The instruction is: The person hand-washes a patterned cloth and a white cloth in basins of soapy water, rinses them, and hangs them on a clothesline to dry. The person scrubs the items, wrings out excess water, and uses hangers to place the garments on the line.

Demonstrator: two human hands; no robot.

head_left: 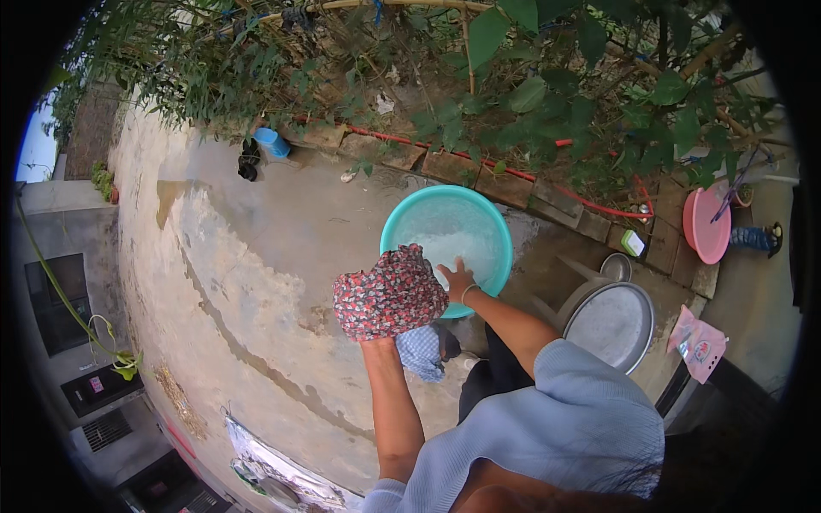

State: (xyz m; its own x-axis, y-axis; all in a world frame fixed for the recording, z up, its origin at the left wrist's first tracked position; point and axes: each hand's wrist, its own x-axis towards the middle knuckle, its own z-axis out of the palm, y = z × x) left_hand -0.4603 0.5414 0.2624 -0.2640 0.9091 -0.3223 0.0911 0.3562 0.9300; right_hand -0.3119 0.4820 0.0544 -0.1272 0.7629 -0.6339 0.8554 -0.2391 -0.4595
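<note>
A crumpled cloth with a small red, white and dark floral print (389, 293) is held up at the near left rim of a turquoise basin (391, 224). My left forearm (392, 398) runs up into this cloth, which covers the whole left hand and hides its fingers. My right hand (457, 278) is over the near right part of the basin, its fingers spread and nothing seen in them. Cloudy, whitish water (453, 248) fills the basin bottom. Below the floral cloth shows a blue-and-white checked cloth (419, 352), partly hidden.
A large round metal basin (609, 327) stands to the right, with a smaller metal bowl (616, 267) behind it. Farther right are a pink basin (708, 224) and a pink bag (697, 344). A blue bucket (272, 143) stands far left beside the brick edging (449, 167) and plants.
</note>
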